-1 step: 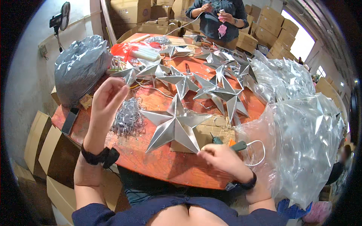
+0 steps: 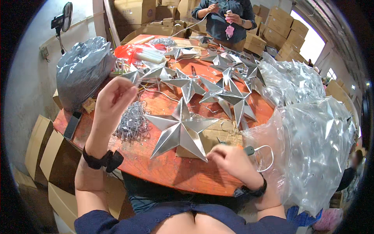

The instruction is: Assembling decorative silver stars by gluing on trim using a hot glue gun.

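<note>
A silver five-pointed star rests partly over a flat piece of cardboard on the red-orange table. At its lower right tip, my right hand is closed, the fingertips pinching the point. My left hand is raised above the table's left side, fingers pinched together; whatever they hold is too fine to make out. Below it lies a tangled heap of thin silver strands. A green tool with a white cord is mostly hidden behind my right hand.
Several silver stars crowd the table's far half. Clear plastic bags bulge along the right edge, a grey bag stands at left. Across the table a person handles something pink. Cardboard boxes sit at lower left.
My left hand has shifted slightly right. My right hand has moved a little to the right, covering more of the green tool, and the star's lower right tip has shifted slightly.
</note>
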Tool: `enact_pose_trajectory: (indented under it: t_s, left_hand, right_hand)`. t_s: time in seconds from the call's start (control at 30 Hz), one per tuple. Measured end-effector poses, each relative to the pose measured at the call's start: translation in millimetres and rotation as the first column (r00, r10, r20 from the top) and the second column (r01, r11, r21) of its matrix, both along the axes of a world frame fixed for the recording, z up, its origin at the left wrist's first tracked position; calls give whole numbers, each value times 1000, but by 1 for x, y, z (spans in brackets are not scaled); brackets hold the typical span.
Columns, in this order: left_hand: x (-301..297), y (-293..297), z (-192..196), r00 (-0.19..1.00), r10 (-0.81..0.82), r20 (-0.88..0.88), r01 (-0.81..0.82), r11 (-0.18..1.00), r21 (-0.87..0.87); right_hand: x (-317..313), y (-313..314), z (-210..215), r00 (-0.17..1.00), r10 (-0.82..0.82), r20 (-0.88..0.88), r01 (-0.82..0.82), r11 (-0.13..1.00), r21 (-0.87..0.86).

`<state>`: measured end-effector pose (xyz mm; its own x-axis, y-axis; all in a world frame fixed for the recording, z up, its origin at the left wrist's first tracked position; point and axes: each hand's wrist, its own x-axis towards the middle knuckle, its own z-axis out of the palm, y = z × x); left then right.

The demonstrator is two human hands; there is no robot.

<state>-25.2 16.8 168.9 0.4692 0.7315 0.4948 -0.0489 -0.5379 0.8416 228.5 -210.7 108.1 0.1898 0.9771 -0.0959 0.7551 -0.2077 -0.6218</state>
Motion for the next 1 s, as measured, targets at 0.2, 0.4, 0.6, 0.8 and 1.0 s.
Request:
enact_pose_trajectory:
  t_s: [0.2, 0.4, 0.6, 0.8, 1.0]
  left_hand:
    - [43, -57, 56, 887, -300, -350, 348, 934, 81]
    - [58, -74, 64, 854, -377, -358, 504, 769, 392]
    - [45, -64, 76, 869, -283, -406, 425, 846, 321]
    - [20, -42, 73, 845, -239, -478, 332, 936, 118]
    - [16, -29, 42, 928, -166, -333, 221, 966, 136]
  right_hand:
    - [-26, 39, 73, 929, 316, -194, -117, 747, 655]
    - [-26, 36, 85, 821, 414, -392, -142, 814, 563]
    - [11, 9, 111, 912, 197, -360, 5, 871, 491]
    - [30, 9, 123, 957, 179, -229, 47, 683, 729]
    - [32, 15, 128, 889, 62, -454, 134, 912, 387]
